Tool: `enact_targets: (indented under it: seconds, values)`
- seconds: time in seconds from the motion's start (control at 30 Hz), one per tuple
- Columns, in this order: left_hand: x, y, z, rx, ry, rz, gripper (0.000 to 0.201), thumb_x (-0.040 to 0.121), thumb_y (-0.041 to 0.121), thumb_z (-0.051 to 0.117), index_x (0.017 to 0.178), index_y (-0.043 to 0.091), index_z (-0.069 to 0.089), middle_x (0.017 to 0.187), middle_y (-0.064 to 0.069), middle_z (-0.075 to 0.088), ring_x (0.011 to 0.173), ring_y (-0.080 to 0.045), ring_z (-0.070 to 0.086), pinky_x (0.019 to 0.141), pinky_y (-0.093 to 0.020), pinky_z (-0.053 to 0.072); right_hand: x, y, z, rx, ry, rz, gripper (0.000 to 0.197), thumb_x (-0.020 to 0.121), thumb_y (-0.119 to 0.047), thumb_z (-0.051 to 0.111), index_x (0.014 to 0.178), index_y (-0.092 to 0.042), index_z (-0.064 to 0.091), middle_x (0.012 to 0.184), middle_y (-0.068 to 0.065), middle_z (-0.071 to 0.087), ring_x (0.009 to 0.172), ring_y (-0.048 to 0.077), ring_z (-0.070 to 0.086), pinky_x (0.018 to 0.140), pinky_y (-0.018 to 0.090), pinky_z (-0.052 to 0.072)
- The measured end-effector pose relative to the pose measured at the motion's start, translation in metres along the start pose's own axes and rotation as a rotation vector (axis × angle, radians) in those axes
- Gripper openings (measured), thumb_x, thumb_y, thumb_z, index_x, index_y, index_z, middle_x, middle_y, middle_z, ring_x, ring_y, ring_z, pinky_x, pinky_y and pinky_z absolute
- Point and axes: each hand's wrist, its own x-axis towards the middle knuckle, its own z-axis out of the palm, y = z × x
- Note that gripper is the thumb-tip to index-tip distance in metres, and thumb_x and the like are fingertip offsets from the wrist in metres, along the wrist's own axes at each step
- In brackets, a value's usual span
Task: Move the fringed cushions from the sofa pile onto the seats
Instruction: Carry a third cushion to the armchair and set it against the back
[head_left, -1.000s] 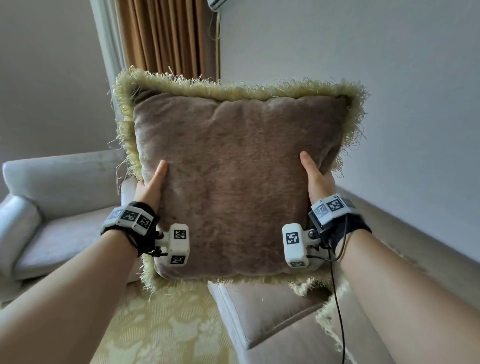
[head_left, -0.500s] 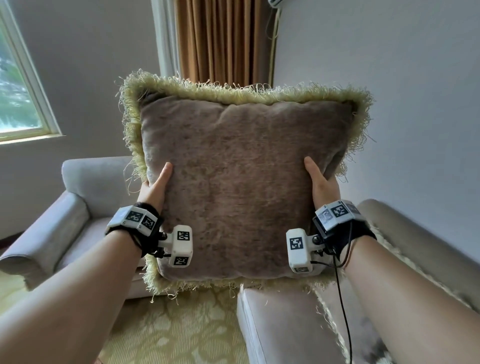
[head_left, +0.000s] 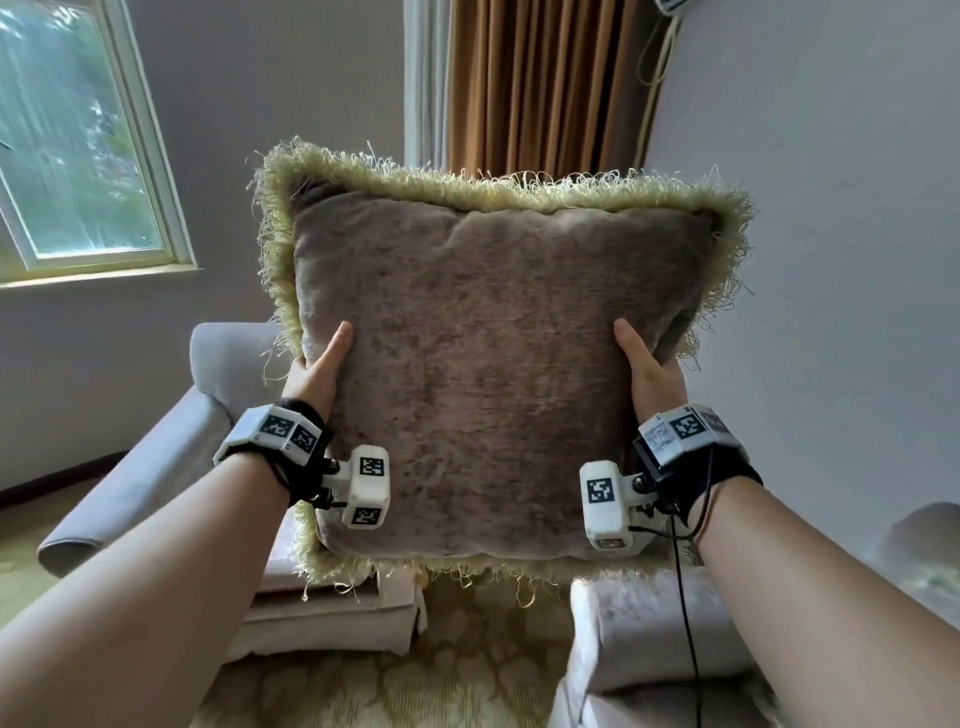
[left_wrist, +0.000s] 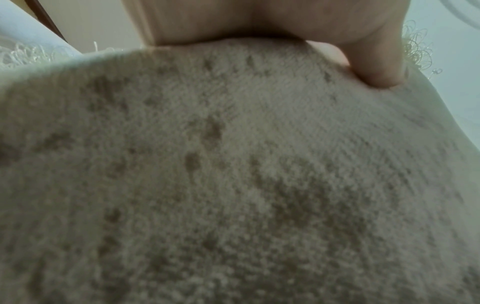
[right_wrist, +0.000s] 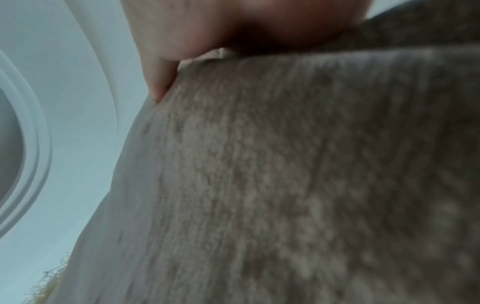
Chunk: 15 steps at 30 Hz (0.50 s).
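Left hand: grips the left edge of the cushion, thumb laid on the near face, fingers hidden behind.
Right hand: grips the right edge likewise, thumb in front, fingers out of sight.
Cushion: brown plush, square, pale yellow fringe all round; held upright in the air between the two hands, above the gap between two seats. Judged light, soft and yielding; the pile looks grippy rather than slick; best taken by both side edges through the body, not by the fringe, which could pull loose.
Armchair: grey, behind and left, seat mostly hidden.
Sofa arm: grey, below right.
Carpet: patterned yellow.
Containers: none seen.
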Motion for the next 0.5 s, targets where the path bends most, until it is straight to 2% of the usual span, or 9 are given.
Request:
enact_targets:
  seconds: [0.1,0.17,0.2,0.27,0.33,0.37,0.43,0.5]
  values:
    - [0.058,0.005,-0.028,0.02,0.018,-0.013,0.138,0.026,0.092,0.081,0.143,0.023,0.058,0.128,-0.004,0.073,0.114,-0.03,0.071,0.104,-0.048,0.055,0.03,0.005,0.058,-0.016,-0.021,0.0,0.082,0.072,-0.062,0.071,0.135,-0.012,0.055,0.126,0.001,0.062,0.11,0.023,0.058,0.1,0.032,0.043]
    - [0.093,0.007,-0.05,0.009,0.062,-0.003,0.131,0.033,0.092,0.081,0.142,0.023,0.059,0.126,-0.004,0.073,0.113,-0.031,0.072,0.103,-0.049,0.055,0.048,0.005,0.103,-0.011,-0.052,0.004,0.087,0.071,-0.063,0.072,0.138,-0.011,0.053,0.131,0.003,0.06,0.116,0.024,0.057,0.105,0.033,0.04]
    - [0.109,0.006,-0.062,-0.002,0.083,0.006,0.126,0.037,0.091,0.082,0.141,0.023,0.059,0.126,-0.004,0.074,0.112,-0.031,0.072,0.102,-0.05,0.055,0.056,0.006,0.122,-0.012,-0.062,0.011,0.085,0.073,-0.061,0.072,0.138,-0.01,0.053,0.132,0.004,0.06,0.118,0.025,0.056,0.102,0.03,0.04]
    - [0.143,0.004,-0.085,-0.013,0.139,0.004,0.121,0.04,0.089,0.083,0.14,0.025,0.06,0.128,-0.003,0.072,0.115,-0.032,0.071,0.101,-0.05,0.055,0.076,0.012,0.168,-0.006,-0.101,0.025,0.076,0.079,-0.052,0.073,0.137,-0.007,0.054,0.131,0.005,0.06,0.116,0.022,0.056,0.09,0.02,0.039]
    - [0.173,0.0,-0.107,-0.003,0.171,-0.006,0.123,0.04,0.091,0.081,0.141,0.025,0.059,0.132,-0.001,0.069,0.119,-0.029,0.069,0.105,-0.051,0.054,0.092,0.02,0.213,0.002,-0.143,0.014,0.067,0.083,-0.042,0.074,0.135,-0.004,0.054,0.129,0.006,0.061,0.109,0.015,0.056,0.08,0.012,0.037]
    - [0.184,-0.001,-0.115,0.001,0.175,0.001,0.126,0.038,0.091,0.08,0.141,0.023,0.058,0.131,0.0,0.069,0.117,-0.028,0.069,0.105,-0.05,0.054,0.1,0.024,0.231,0.0,-0.159,0.014,0.064,0.084,-0.039,0.073,0.135,-0.004,0.054,0.129,0.006,0.061,0.107,0.014,0.055,0.08,0.01,0.037]
    - [0.212,-0.004,-0.133,-0.011,0.249,0.013,0.131,0.031,0.09,0.083,0.14,0.021,0.06,0.127,-0.003,0.072,0.111,-0.029,0.072,0.102,-0.049,0.056,0.118,0.038,0.277,-0.002,-0.208,0.021,0.065,0.084,-0.039,0.074,0.135,-0.005,0.054,0.126,0.005,0.062,0.106,0.014,0.055,0.086,0.015,0.038]
    - [0.246,-0.006,-0.149,-0.014,0.303,0.029,0.125,0.035,0.087,0.083,0.139,0.021,0.062,0.125,-0.005,0.074,0.109,-0.029,0.073,0.1,-0.047,0.058,0.144,0.054,0.321,0.006,-0.253,0.036,0.075,0.078,-0.047,0.076,0.136,-0.005,0.053,0.127,0.004,0.061,0.11,0.016,0.056,0.095,0.02,0.04]
